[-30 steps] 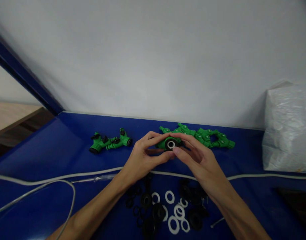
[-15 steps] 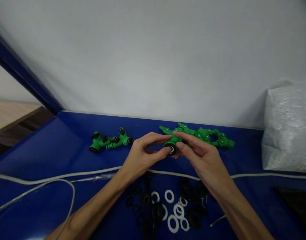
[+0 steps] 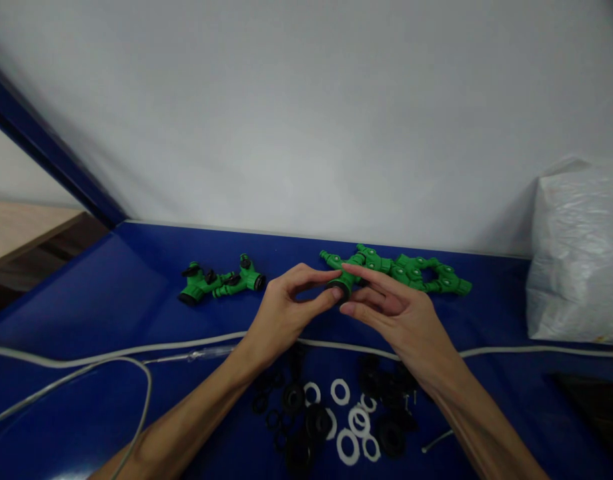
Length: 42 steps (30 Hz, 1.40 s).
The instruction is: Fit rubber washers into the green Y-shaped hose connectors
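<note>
My left hand [image 3: 289, 307] grips a green Y-shaped hose splitter [image 3: 351, 279] near the middle of the bench, its thumb at the black-ringed mouth facing me. From the other side, the fingers of my right hand [image 3: 403, 310] close round the same splitter, index finger along the top and thumb near the black ring. Part of the splitter is hidden by my fingers. Behind it lie several more green splitters [image 3: 411, 273]. Below my hands are white ring washers [image 3: 347, 447], black ring-shaped parts [image 3: 390, 437] and a few small screws [image 3: 415, 398].
Two green splitters with black knobs [image 3: 196, 283] lie to the left. A pale cable [image 3: 186, 345] crosses the blue bench [image 3: 136, 287], with a screwdriver [image 3: 201, 355] beside it. At the right stands a plastic-wrapped package [image 3: 576, 260], a dark flat object [image 3: 591, 407] before it.
The splitter has turned slightly, so its mouth shows less. My right thumb has shifted left and down, beneath the black ring. My left hand stays nearly in place.
</note>
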Tool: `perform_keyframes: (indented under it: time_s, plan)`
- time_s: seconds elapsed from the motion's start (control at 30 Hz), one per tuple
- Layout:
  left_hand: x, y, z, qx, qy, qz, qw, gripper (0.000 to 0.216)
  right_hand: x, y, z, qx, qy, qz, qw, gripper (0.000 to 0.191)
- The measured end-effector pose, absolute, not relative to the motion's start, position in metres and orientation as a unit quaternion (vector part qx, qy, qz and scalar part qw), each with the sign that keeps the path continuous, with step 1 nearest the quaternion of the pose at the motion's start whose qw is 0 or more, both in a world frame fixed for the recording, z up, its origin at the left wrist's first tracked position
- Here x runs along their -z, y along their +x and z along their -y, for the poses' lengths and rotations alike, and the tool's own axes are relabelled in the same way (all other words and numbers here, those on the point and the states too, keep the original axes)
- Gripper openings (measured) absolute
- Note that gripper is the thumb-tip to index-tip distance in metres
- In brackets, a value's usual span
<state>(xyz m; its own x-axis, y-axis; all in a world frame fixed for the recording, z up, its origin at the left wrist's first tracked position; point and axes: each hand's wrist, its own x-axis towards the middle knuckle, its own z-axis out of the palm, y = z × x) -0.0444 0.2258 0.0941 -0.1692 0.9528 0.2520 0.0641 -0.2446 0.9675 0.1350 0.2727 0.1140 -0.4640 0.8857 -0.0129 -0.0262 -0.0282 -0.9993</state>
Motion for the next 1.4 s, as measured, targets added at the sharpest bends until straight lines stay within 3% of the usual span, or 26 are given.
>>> perform_keyframes:
  time_s: [0.37, 0.6, 1.0, 1.4]
  plan:
    - [-0.099, -0.036, -0.223, -0.599, 0.45, -0.496, 0.439, 0.027, -0.115, 0.135, -0.273, -0.52, -0.396, 0.673, 0.345, 0.055]
    - [-0.097, -0.035, -0.223, -0.609, 0.445, -0.507, 0.418, 0.028, -0.104, 0.129, -0.268, -0.506, -0.389, 0.679, 0.362, 0.057]
    - [-0.095, -0.034, -0.22, -0.579, 0.443, -0.564, 0.386, 0.029, -0.108, 0.135, -0.274, -0.444, -0.406, 0.745, 0.289, 0.079]
    - [-0.103, -0.044, -0.222, -0.521, 0.489, -0.561, 0.418, 0.025, -0.106, 0.144, -0.282, -0.483, -0.368, 0.749, 0.264, 0.066]
